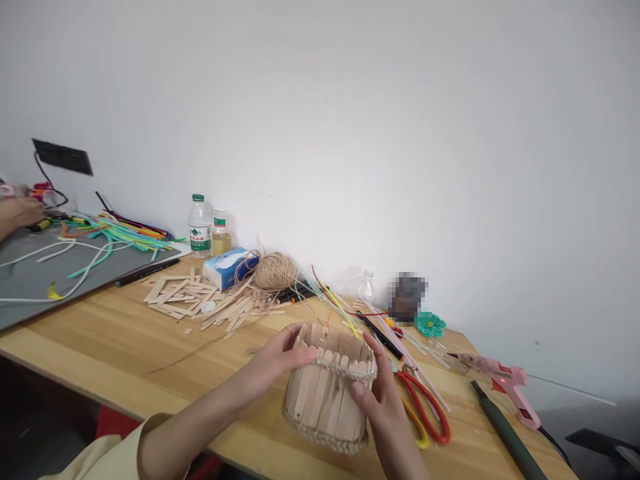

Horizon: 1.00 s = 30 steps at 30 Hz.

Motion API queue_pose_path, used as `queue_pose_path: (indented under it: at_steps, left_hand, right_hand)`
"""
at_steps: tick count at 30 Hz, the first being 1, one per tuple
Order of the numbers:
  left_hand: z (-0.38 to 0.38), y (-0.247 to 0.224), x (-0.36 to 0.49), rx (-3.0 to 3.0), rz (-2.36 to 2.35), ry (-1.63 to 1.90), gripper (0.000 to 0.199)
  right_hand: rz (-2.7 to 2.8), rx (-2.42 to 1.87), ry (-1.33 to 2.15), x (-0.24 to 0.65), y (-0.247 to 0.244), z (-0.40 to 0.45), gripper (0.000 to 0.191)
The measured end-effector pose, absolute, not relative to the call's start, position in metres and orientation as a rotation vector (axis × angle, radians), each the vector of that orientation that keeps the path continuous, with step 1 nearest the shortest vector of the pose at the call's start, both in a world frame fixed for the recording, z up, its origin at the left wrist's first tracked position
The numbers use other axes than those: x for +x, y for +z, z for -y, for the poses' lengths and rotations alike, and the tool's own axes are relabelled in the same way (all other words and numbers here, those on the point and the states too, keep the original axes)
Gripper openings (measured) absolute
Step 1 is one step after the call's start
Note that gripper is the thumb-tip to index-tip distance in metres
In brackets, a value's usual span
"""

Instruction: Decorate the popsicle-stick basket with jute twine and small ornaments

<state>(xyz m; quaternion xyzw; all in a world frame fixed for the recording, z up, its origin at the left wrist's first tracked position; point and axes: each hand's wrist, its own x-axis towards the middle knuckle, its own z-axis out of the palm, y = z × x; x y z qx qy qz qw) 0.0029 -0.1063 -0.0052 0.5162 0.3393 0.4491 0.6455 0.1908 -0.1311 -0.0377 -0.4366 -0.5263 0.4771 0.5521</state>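
Observation:
A round basket [325, 400] made of upright wooden craft sticks is tilted toward me near the table's front edge. Silvery braided trim runs just below its rim, and a braided cord circles its base. My left hand [280, 360] grips the basket's left upper side, thumb on the trim. On the right side, my right hand [377, 393] holds it with the thumb on the front and fingers behind the rim. Red-handled scissors [433, 413] lie right beside my right hand, partly covering yellow handles.
A twine ball [275, 271], tissue pack [230, 267], loose sticks [175, 297] and bottles [201, 230] stand back left. A pink glue gun [510, 383] and dark green tool [505, 433] lie right. Another person's hand [23, 212] is far left, by pipe cleaners.

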Motion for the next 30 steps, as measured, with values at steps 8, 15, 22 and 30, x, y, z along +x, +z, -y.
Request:
queue_pose_path:
  at_steps: [8,15,22,30]
  left_hand:
    - [0.108,-0.005,0.006,1.205,-0.774,1.048,0.048]
    - [0.1,-0.039,-0.008,1.334,-0.546,1.109,0.1]
    - [0.123,-0.068,0.012,0.903,-0.273,1.052,0.09]
    - [0.129,-0.073,0.043,0.603,0.028,1.006,0.07]
  right_hand:
    - [1.344,-1.002,1.072,0.191,-0.043,0.13,0.09]
    - [1.515,-0.992,0.812,0.201,-0.049,0.132,0.098]
    - [1.503,-0.95,0.421,0.19,-0.049,0.144,0.094]
    - [1.503,-1.011,0.438,0.167,-0.074,0.153,0.105]
